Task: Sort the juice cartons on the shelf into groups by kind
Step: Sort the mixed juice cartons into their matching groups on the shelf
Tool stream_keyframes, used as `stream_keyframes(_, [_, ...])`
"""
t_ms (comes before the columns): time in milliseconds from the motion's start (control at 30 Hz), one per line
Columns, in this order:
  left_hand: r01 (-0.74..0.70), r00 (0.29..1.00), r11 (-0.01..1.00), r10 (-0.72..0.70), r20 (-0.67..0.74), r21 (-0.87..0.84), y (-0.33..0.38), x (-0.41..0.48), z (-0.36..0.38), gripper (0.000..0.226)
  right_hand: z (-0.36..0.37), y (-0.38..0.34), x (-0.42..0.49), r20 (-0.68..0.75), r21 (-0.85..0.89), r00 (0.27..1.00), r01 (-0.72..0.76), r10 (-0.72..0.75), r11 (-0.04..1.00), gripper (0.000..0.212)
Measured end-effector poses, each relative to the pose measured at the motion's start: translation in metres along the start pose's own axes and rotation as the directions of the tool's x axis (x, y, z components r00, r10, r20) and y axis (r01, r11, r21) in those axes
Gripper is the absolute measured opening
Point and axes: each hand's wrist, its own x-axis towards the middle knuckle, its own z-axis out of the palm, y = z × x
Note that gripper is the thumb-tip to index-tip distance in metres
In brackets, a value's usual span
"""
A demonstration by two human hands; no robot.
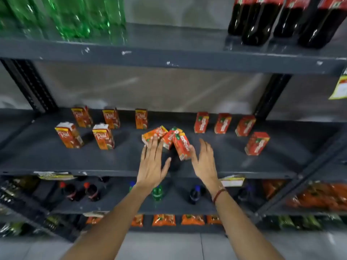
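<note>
On the middle shelf (56,162), five orange Real cartons (68,135) stand grouped at left. At centre, three unsorted cartons (165,136) lie heaped; the left hand (153,166), open, rests fingertips on one, and the right hand (203,162), open, touches another. Four red cartons (222,123) stand grouped at right. Sorting looks mostly done.

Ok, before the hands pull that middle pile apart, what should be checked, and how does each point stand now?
1. Left group, all Real cartons, upright: ok.
2. Right group, all red cartons, upright: ok.
3. Middle pile still mixed and tipped over: not ok.
4. Left hand rests fingers on the orange carton, no grip: not ok.
5. Right hand open beside the red carton, thumb touching: not ok.
6. Bare shelf beside each group: ok.
</note>
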Motion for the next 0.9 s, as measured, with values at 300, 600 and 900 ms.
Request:
stream_keyframes(300, [0.068,0.964,0.998,-0.069,0.259,0.015,-0.001,-0.001,0.045,0.047,0.006,0.021,0.053,0.514,0.165,0.843,-0.278,0.157,0.946,0.034])
stream_keyframes(600, [0.044,0.97,0.998,-0.052,0.237,0.037,-0.001,-0.002,0.049,0.054,0.013,0.032,0.062,0.606,0.215,0.774,-0.38,0.182,0.9,0.05])
stream_keyframes(900, [0.052,0.969,0.998,-0.061,0.239,0.044,0.0,-0.003,0.048,0.051,0.025,0.037,0.027,0.31,0.274,0.944,-0.204,0.115,0.94,0.061])
